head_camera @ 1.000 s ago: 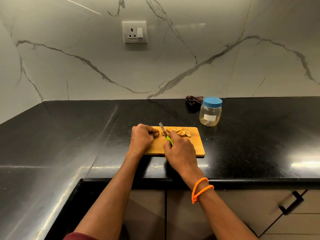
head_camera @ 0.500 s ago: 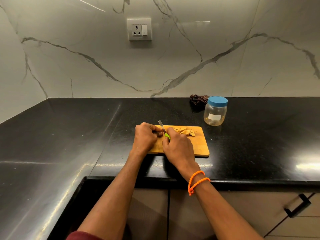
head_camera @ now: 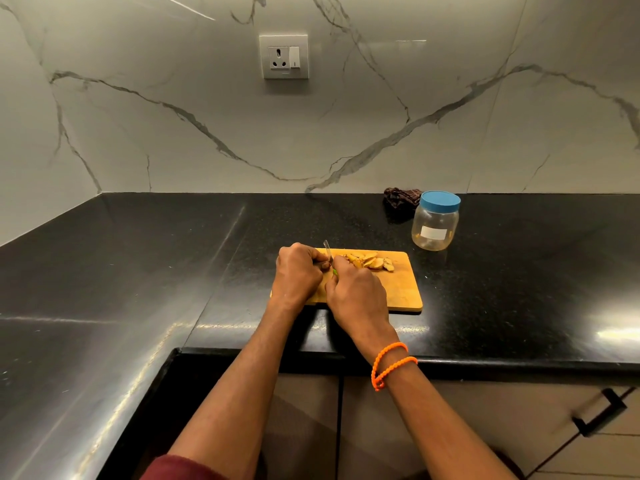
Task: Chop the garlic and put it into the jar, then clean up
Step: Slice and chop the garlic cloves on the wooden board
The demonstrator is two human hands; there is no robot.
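A wooden cutting board (head_camera: 398, 289) lies on the black counter. Cut garlic slices (head_camera: 370, 261) are piled at its far edge. My right hand (head_camera: 356, 292) grips a small knife (head_camera: 327, 249) with a green handle; only the blade tip shows above my fingers. My left hand (head_camera: 298, 271) is curled over the board's left end and pinches a small garlic piece (head_camera: 325, 266) right beside the blade. A clear plastic jar (head_camera: 434, 225) with its blue lid on stands behind and to the right of the board.
A dark crumpled cloth (head_camera: 398, 199) lies by the wall behind the jar. The black counter (head_camera: 519, 271) wraps round to the left in an L. A wall socket (head_camera: 284, 56) sits above. Cabinet doors with a black handle (head_camera: 599, 415) are below the counter edge.
My right hand and the knife have closed in toward my left hand, the blade now more upright at its fingertips. The camera has drifted left, so board and jar sit further right.
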